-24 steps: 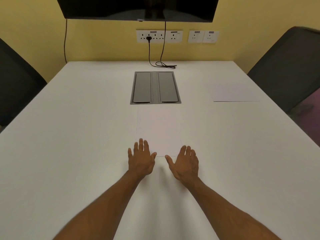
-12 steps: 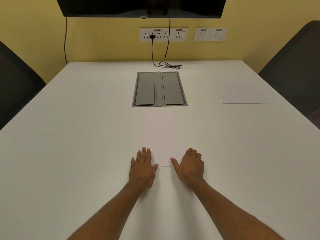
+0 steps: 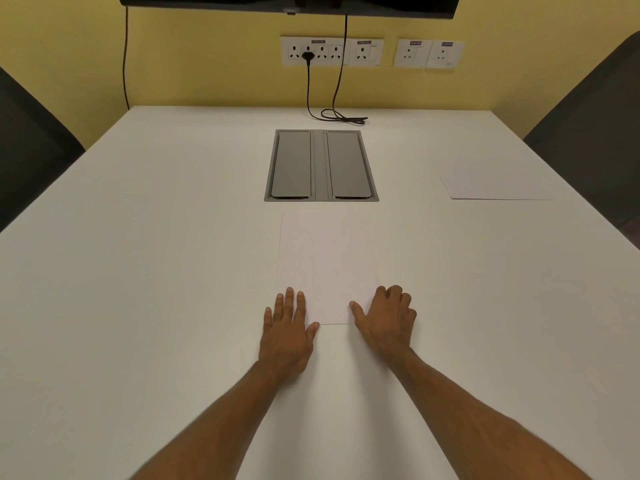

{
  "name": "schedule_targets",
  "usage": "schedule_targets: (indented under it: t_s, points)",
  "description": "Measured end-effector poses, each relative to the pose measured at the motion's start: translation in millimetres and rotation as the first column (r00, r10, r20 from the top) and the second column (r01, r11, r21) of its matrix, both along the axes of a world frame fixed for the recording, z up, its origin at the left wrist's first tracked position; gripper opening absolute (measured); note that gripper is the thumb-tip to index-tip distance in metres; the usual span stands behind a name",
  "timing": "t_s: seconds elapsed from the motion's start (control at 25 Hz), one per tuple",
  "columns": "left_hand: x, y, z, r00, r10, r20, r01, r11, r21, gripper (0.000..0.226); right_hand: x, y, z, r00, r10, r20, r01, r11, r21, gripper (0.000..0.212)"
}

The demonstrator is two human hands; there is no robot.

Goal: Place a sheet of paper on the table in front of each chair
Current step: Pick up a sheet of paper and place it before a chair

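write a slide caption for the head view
Both hands, left and right, rest on the near sheet; a second sheet lies by the right chair.

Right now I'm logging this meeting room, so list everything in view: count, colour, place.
White paper sheets: 2; near sheet centre, far sheet right.
White table: 1, fills the view.
Grey cable box: 1, table centre.
Dark chairs: 2; left chair, right chair.
White wall sockets: several, yellow wall.
Black cables: 2, hanging onto the table.
Black screen: 1, top.
Hands: left hand, right hand, on the near sheet's corners.
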State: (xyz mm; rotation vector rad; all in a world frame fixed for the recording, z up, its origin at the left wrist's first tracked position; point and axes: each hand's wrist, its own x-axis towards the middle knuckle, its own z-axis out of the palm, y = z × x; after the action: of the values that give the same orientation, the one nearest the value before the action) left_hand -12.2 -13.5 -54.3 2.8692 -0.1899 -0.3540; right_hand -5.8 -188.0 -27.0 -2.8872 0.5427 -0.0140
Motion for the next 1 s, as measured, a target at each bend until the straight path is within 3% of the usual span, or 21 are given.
schedule_targets:
  t_s: [0.12,0.28,0.48,0.64,0.84,1.0]
  points:
    - [-0.3,0.3,1.6,1.0,0.0,-0.008,0.0,1.0,0.0,0.066,2.0,-5.6,6.9,0.997,-0.036,0.061,0.025,0.985,0.173,0.039]
    - [-0.5,0.9,3.4,1.0,-0.003,-0.012,0.003,1.0,0.006,0.066,9.3,-12.7,14.5,0.955,-0.284,0.09,0.178,0.786,0.592,0.024]
    - [1.0,2.5,3.8,1.0,-0.017,-0.026,0.017,1.0,0.0,0.067,14.5,-17.3,13.8,0.913,-0.407,0.031,0.253,0.623,0.74,0.024]
    - [-0.8,5.1,15.9,0.998,0.067,-0.013,-0.069,0.984,-0.164,0.069,11.9,-23.4,15.8,0.859,-0.511,-0.033,0.267,0.391,0.881,0.021]
    - [-0.7,5.1,51.0,0.93,0.367,-0.019,-0.337,0.832,-0.44,0.067,-0.1,-26.5,30.0,0.854,-0.505,-0.124,0.217,0.13,0.967,0.02]
    - [-1.8,11.1,86.1,0.844,0.526,-0.103,-0.471,0.635,-0.612,0.059,-17.6,-30.1,51.7,0.884,-0.453,-0.118,0.178,0.092,0.98,0.015]
